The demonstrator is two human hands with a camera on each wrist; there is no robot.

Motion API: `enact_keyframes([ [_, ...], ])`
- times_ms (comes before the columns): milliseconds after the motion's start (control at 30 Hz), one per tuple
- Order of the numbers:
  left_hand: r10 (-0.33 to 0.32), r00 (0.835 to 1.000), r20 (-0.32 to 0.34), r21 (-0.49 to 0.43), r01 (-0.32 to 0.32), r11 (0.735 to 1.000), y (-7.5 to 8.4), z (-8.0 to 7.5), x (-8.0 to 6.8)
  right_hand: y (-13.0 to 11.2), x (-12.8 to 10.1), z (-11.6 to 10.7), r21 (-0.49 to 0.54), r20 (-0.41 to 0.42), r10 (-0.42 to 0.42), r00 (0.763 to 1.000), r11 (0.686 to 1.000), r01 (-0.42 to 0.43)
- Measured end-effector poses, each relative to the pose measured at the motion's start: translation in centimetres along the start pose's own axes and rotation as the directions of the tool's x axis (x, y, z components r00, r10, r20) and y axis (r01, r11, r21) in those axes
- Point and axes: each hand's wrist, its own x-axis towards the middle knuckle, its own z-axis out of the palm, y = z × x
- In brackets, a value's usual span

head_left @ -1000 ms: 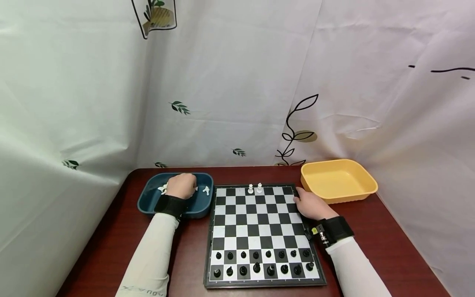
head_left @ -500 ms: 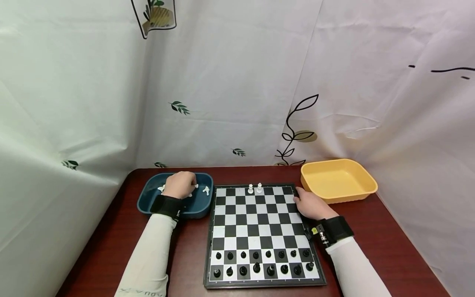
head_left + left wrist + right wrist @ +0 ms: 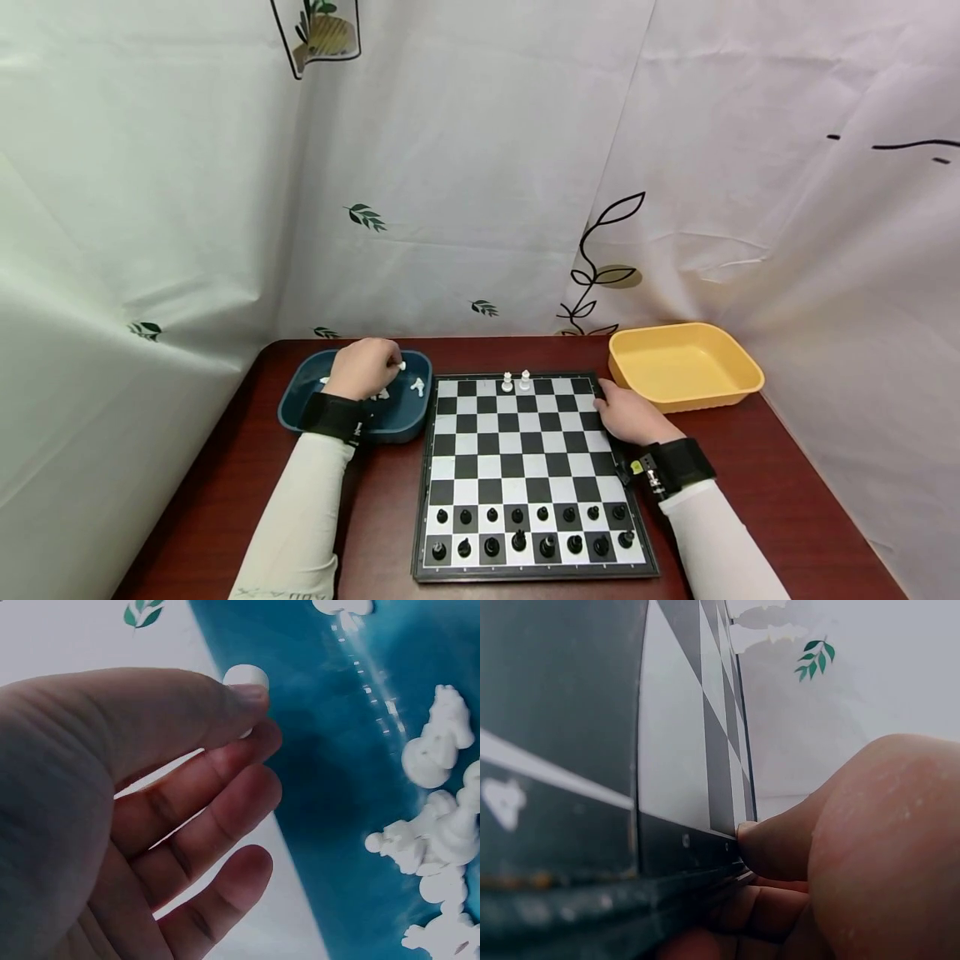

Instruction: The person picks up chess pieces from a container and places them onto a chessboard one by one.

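Over the blue tray (image 3: 408,421), my left hand (image 3: 364,369) pinches a small white chess piece (image 3: 246,676) between thumb and index finger; most of the piece is hidden by the fingertips. Several white chess pieces (image 3: 446,832) lie jumbled in the tray, as the left wrist view shows. My right hand (image 3: 633,414) holds the right edge of the chessboard (image 3: 523,442), with the thumb on the border and fingers curled at its side. Two white pieces, one of them a white chess piece (image 3: 507,382) left of the other, stand side by side on the far row.
Two rows of black chess pieces (image 3: 518,540) stand along the board's near side. A yellow tray (image 3: 682,367) sits at the back right of the dark red table (image 3: 382,521). White patterned cloth (image 3: 465,167) hangs behind and at both sides.
My left hand has risen slightly from inside the blue tray toward its far rim, with a white chess piece now showing at its fingertips. The right hand has stayed at the board's edge.
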Motion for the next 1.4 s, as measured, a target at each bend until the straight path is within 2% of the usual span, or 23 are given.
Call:
enact_keyframes([
  [167, 0.015, 1.000, -0.017, -0.015, -0.016, 1.000, 0.4, -0.7, -0.1, -0.3, -0.1, -0.2, 0.004, 0.016, 0.019, 1.000, 1.000, -0.019],
  [467, 0.044, 0.998, -0.043, -0.018, -0.045, 0.999, 1.4, -1.7, -0.2, -0.3, -0.2, -0.4, 0.016, 0.016, -0.015, 1.000, 1.000, 0.015],
  [733, 0.109, 0.990, -0.086, -0.004, -0.110, 0.994, 3.4, -2.9, -0.3, 0.3, -0.2, -0.3, 0.029, 0.010, -0.052, 0.999, 0.998, 0.051],
  [933, 0.200, 0.972, -0.126, 0.030, -0.198, 0.980, 5.3, -3.1, -0.3, 1.3, 0.3, 0.1, 0.037, -0.009, -0.078, 0.997, 0.996, 0.078],
  [1200, 0.298, 0.945, -0.134, 0.068, -0.291, 0.954, 8.2, -2.5, 0.5, 0.2, -0.2, -0.5, 0.039, 0.002, -0.073, 0.997, 0.997, 0.073],
  [1400, 0.388, 0.908, -0.157, 0.073, -0.381, 0.922, 9.9, -1.5, 1.2, 0.1, -0.2, -0.4, 0.032, -0.003, -0.068, 0.998, 0.997, 0.068],
])
